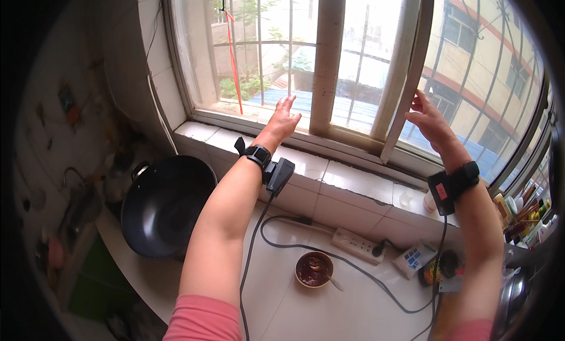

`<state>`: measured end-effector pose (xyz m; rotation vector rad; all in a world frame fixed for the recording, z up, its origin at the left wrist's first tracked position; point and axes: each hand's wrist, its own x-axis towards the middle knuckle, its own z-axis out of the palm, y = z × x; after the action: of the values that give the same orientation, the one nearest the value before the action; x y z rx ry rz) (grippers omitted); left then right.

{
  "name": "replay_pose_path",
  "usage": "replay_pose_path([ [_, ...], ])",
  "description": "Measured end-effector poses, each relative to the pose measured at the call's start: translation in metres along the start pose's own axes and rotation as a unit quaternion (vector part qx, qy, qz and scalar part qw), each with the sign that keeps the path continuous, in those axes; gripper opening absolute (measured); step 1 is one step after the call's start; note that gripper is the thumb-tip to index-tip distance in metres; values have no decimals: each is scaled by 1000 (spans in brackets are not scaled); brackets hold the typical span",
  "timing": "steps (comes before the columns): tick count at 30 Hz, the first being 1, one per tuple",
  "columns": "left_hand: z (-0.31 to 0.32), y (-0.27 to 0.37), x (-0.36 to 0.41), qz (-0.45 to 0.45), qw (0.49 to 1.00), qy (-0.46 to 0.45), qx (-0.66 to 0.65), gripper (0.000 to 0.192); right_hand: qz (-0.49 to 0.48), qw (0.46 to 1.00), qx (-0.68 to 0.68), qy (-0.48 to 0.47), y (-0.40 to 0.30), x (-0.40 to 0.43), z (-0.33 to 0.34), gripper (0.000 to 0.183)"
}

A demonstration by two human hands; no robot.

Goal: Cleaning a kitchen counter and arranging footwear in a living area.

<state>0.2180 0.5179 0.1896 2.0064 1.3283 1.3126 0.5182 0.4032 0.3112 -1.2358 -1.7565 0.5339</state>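
My left hand (284, 120) is raised before the window glass with its fingers apart and nothing in it; a strapped device sits at the wrist. My right hand (426, 118) has its fingertips at the edge of the sliding window frame (404, 87); whether they grip it cannot be told. Both forearms reach over the tiled counter (273, 270). Under them is a small bowl (304, 281) of dark red sauce with a metal spoon (336, 283) leaning in it. A red ribbon (234, 67) hangs at the left pane.
A large black wok (163, 213) stands at the left by the tiled sill (357, 179). A power strip (357, 245) with a plug, black cables, a white packet (414, 259) and a dark jar (446, 266) lie to the right. Bottles and chopsticks crowd the far right.
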Motion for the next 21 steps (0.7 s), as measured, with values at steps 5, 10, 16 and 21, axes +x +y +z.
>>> replay_pose_path([
  [5, 4, 18, -4, 15, 1000, -11, 16, 54, 7, 999, 36, -19, 12, 5, -13, 57],
  [10, -9, 63, -48, -20, 998, -61, -26, 44, 32, 997, -68, 2, 0, -19, -24, 56],
  [16, -43, 114, -143, 59, 987, -121, -83, 24, 22, 997, 57, -44, -51, -125, -25, 30],
  [21, -71, 149, -236, 57, 973, -190, -120, 19, 94, 975, 136, -150, -100, -256, -3, 21],
])
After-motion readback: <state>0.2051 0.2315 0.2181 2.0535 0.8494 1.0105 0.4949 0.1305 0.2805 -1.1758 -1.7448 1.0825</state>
